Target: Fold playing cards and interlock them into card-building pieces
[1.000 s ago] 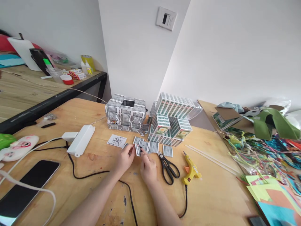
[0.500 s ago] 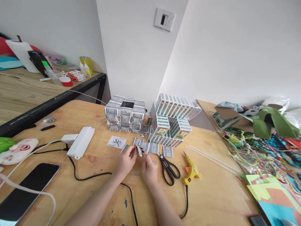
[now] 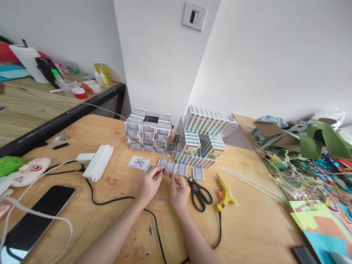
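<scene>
Angled inward, left hand (image 3: pixel 150 185) and right hand (image 3: pixel 180 192) pinched a card (image 3: pixel 167 171).
Scissors (image 3: pixel 196 188) and glue gun (image 3: pixel 226 195) lay at right.

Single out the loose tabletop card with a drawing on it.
The leftmost card, in front of the grey patterned block: it bears a black drawing on white, whereas the other cards show grey patterns.

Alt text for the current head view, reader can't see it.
A person's left hand and right hand hold a small card between them above a wooden table. Behind are a block covered in patterned cards and a stack of green-and-white boxes; black scissors and a yellow glue gun lie to the right.
</scene>
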A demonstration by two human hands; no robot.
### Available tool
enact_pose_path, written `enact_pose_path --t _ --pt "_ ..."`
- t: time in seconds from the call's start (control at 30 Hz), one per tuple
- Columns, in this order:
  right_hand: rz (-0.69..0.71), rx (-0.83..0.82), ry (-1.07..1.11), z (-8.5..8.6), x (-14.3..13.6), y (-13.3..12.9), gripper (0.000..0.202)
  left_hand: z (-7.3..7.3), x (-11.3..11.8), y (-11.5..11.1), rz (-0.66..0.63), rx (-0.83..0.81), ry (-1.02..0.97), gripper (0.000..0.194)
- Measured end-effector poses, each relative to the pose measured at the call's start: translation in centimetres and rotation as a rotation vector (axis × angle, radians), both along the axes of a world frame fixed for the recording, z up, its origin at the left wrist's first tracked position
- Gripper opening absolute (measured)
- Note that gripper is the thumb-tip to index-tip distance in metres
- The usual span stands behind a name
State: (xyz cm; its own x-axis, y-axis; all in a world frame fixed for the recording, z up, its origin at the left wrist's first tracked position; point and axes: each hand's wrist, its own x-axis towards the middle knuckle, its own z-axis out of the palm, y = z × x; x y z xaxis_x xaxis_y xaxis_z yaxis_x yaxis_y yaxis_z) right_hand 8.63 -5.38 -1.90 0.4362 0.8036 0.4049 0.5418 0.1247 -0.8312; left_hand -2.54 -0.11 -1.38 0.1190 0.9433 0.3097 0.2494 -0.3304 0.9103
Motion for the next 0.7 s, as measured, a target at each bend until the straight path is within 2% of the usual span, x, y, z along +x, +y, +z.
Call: enact_pose_path --t 0.13,0.3,0.57,0.7 --pt "-0.022 0.001 0.08 -0.1 0.6 0.1 0.019 -0.7 0.0 0.3 -0.058 0.02 0.0 0.024" --pt "0.006 -0.016 0.052 0.2 0.4 0.0 0.02 -1.2 -0.2 0.5 -0.033 0.012 0.013 0.02" --pt "0.01 -0.039 0.121 0.4 -2.0 -0.7 0.021 -0.9 -0.1 0.4 0.048 0.137 0.148 0.016" --pt "-0.014 -0.045 0.183 0.2 -2.1 -0.7 0.021 -0.7 0.1 0.1 0.066 0.216 0.214 0.019"
